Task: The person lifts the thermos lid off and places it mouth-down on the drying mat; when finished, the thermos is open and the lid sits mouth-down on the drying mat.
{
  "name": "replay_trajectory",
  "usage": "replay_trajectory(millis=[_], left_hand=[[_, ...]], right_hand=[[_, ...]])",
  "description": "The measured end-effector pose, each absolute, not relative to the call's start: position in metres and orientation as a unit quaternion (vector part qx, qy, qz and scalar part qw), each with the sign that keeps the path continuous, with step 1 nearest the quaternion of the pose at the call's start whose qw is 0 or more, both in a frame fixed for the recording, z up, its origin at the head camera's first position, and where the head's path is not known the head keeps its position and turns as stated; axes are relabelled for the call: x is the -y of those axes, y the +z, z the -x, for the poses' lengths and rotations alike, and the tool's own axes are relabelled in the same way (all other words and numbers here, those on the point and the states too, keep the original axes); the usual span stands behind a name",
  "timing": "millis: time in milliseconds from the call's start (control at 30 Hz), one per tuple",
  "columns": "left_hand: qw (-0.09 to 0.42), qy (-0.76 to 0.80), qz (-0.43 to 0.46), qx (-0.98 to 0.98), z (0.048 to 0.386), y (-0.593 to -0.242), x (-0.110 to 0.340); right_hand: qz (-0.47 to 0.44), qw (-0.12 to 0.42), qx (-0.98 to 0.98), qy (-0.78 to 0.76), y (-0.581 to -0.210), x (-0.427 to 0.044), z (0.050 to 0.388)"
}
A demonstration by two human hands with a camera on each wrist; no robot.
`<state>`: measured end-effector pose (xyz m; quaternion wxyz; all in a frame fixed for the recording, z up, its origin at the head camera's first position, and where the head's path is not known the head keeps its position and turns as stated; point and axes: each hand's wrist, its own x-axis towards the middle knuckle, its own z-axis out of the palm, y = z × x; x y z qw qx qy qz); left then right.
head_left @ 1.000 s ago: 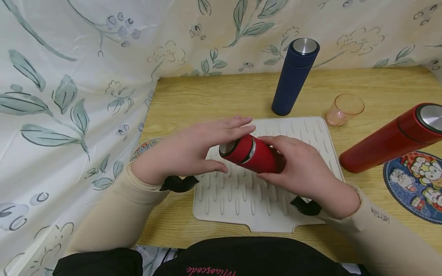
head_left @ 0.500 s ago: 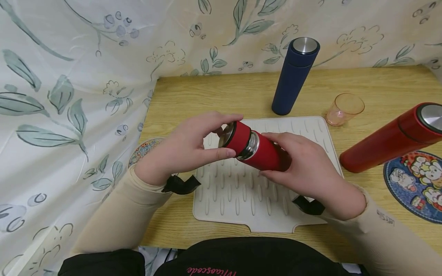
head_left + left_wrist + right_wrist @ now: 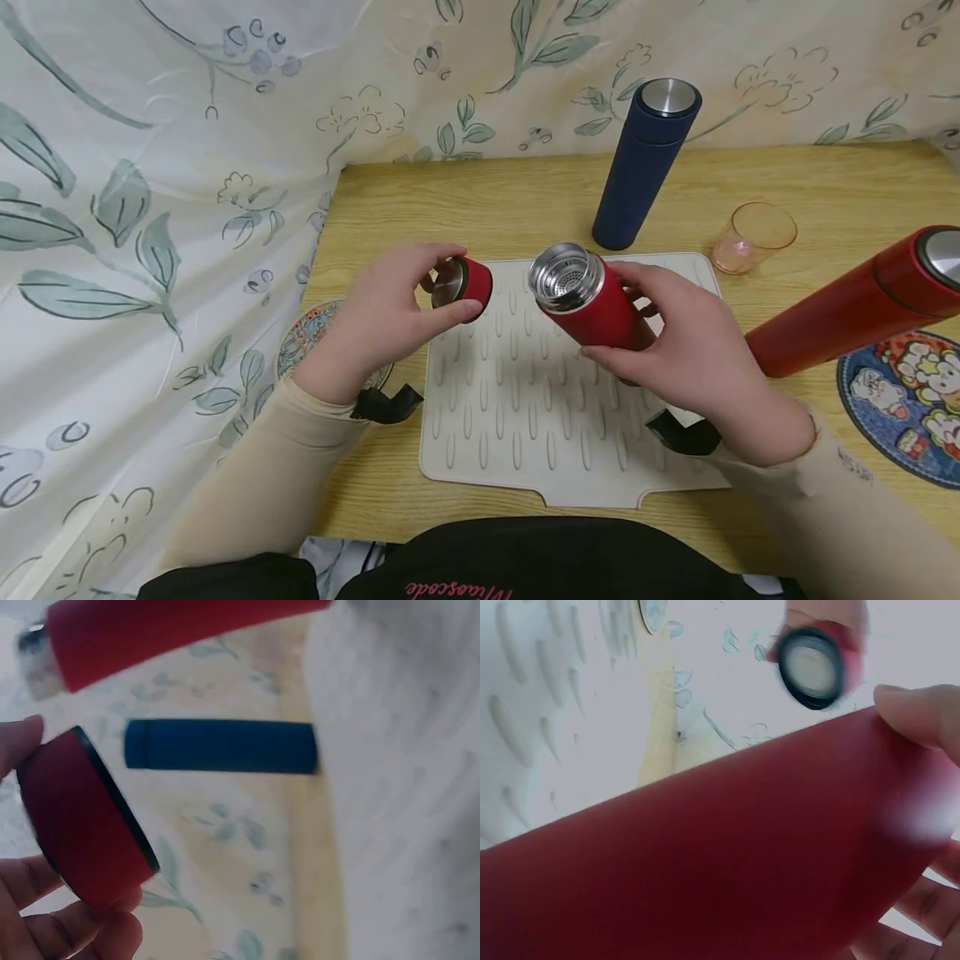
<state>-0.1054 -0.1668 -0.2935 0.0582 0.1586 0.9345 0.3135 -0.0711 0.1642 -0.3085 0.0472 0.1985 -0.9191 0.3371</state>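
My left hand pinches a red thermos lid with a silver top, held over the left part of a white ridged mat. The left wrist view shows the same lid between thumb and fingers, apart from the bottle. My right hand grips the red thermos bottle, tilted with its mouth toward the upper left. Inside the steel mouth sits a perforated strainer. In the right wrist view the bottle fills the lower part, and the lid's dark-rimmed underside faces it.
A blue thermos stands behind the mat. To its right is a pinkish clear glass. Another red thermos stands at the right by a round cartoon coaster. A patterned round coaster lies partly under my left arm.
The lid has come off the red bottle and moved left in my left hand. My right hand has shifted slightly right with the bottle, its mouth now exposed and turned upward.
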Motion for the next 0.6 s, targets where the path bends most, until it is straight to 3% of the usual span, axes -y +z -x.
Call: replay_trajectory(millis=[267, 600], left_hand=[[0.088, 0.240, -0.174, -0.951, 0.109, -0.333, 0.166], [0.082, 0.138, -0.227, -0.961, 0.104, -0.363, 0.158]], right_hand=[[-0.130, 0.072, 0.879, 0.453, -0.302, -0.148, 0.096], [-0.087, 0.098, 0.795, 0.593, -0.313, -0.106, 0.159]])
